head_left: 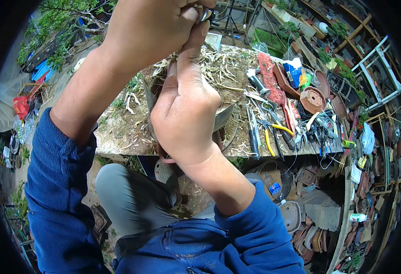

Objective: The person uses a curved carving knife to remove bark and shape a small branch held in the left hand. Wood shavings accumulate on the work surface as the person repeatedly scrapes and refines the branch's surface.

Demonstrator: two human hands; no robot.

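Both arms, in blue fleece sleeves, reach up over the worktable. My left hand (157,29) is curled closed near the top edge, around a small shiny metal piece (205,16) of which only a bit shows. Just below, my right hand (187,107) has its thumb raised against that metal piece. What its other fingers hold, if anything, is hidden. Behind my right hand a dark grey curved rim (223,118) shows in part, perhaps of a container. Pale root-like shavings (223,66) lie strewn over the tabletop beyond my hands.
On the table's right lie yellow-handled pliers (273,132), several other hand tools, a red textured strip (271,77), a brown pot (313,99) and tangled wire (317,128). Green foliage (56,27) hangs at the upper left. Stacked pots (312,239) stand below right. My knee (118,182) is under the table edge.
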